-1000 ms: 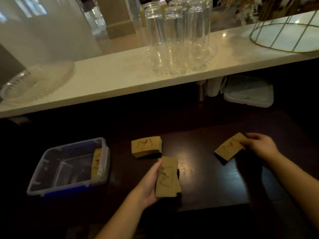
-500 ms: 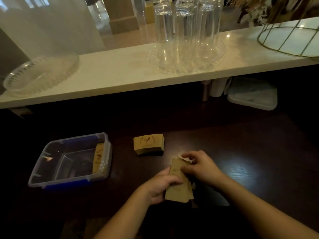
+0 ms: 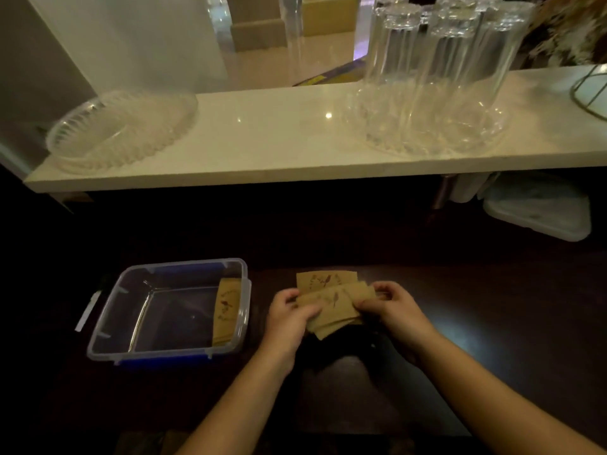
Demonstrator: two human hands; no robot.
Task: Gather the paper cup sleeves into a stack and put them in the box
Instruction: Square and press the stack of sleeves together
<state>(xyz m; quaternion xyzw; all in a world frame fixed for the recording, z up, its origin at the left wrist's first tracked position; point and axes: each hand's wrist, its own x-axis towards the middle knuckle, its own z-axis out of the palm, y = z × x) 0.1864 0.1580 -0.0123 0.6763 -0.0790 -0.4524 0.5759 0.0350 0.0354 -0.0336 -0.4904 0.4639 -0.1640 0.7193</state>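
Hands, left hand [image 3: 289,315] and right hand [image 3: 392,307], grip sleeves [image 3: 331,307] beside box [image 3: 244,310]

No legible text (sleeves [image 3: 331,307]: bird print only).

A café or bar counter: upturned glasses [image 3: 440,73] on a glass tray across the upper right, a white ledge [image 3: 279,142] over a dark worktop [image 3: 492,307], printed cup sleeves [image 3: 331,307] at centre.
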